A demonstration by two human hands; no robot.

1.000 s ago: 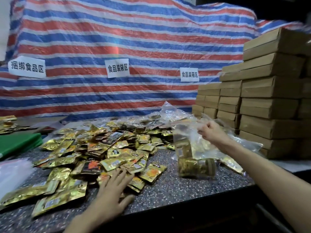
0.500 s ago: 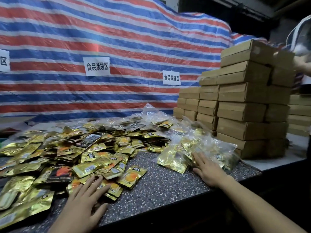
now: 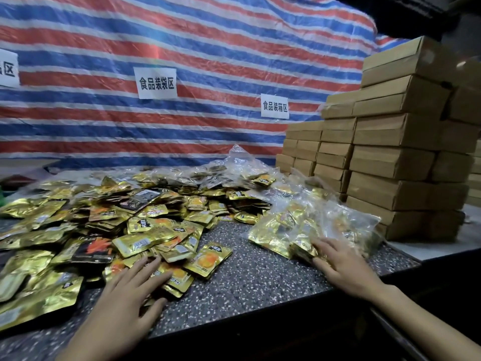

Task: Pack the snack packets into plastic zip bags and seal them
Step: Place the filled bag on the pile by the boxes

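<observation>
A wide heap of gold snack packets [image 3: 109,230] covers the left and middle of the speckled table [image 3: 260,272]. My left hand [image 3: 130,290] lies flat with straight fingers on the packets at the heap's near edge. To the right, clear plastic zip bags filled with gold packets [image 3: 320,225] lie piled on the table. My right hand [image 3: 343,267] presses with spread fingers on the nearest filled bag [image 3: 278,238], which lies flat.
Stacked brown cardboard boxes [image 3: 395,162] rise at the right behind the bags. A red, white and blue striped tarp [image 3: 182,48] with white paper signs hangs behind the table. The table's dark front edge [image 3: 260,332] runs below my hands.
My right hand held a filled bag upright, then laid it flat on the pile and now presses on it. The view has swung right. My left hand stays on the packets.
</observation>
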